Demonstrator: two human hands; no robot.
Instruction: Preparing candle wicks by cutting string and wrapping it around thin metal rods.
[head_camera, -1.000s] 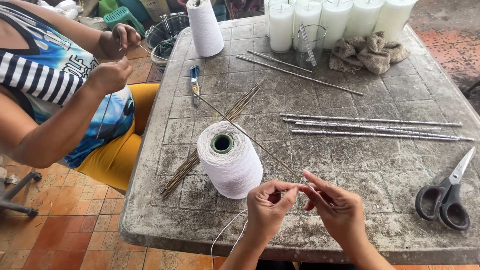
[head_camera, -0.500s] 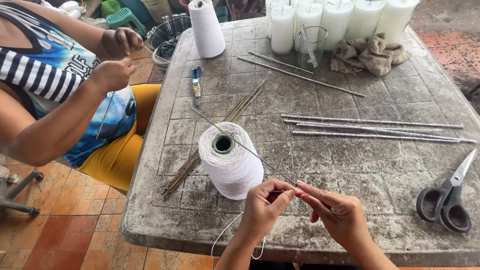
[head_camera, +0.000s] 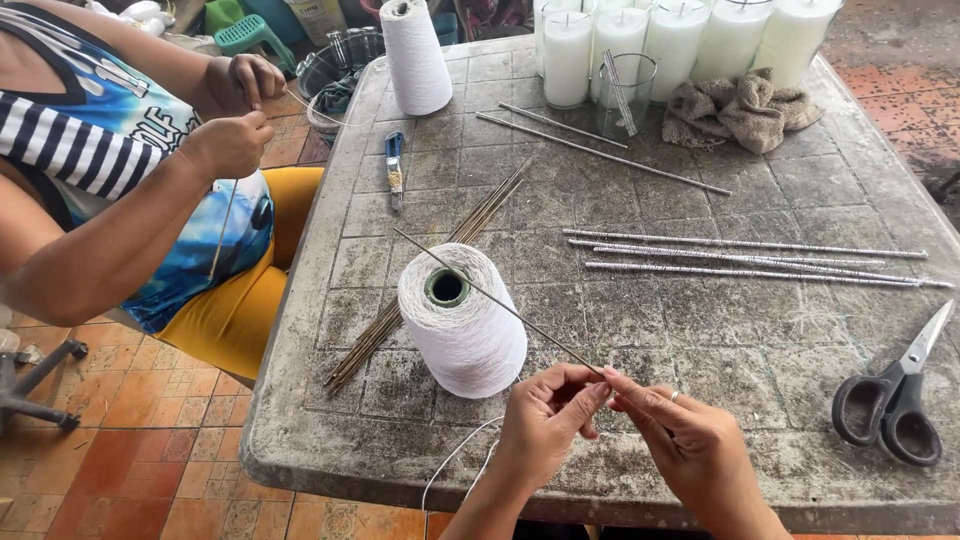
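I see left hand (head_camera: 545, 425) and right hand (head_camera: 690, 445) both pinched shut on near end of thin bare metal rod (head_camera: 500, 300) | rod's long axis runs up-left over white conical thread spool (head_camera: 460, 320) | white thread (head_camera: 455, 465) loops below left hand | black-handled scissors (head_camera: 893, 395) well right.

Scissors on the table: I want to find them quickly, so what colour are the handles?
Black handles on the scissors, seen in the head view.

Thin brown stick (head_camera: 500, 302), slanting up-left over the white thread cone (head_camera: 461, 322). Near end pinched between fingers. White thread (head_camera: 455, 462) looping below the counter edge.
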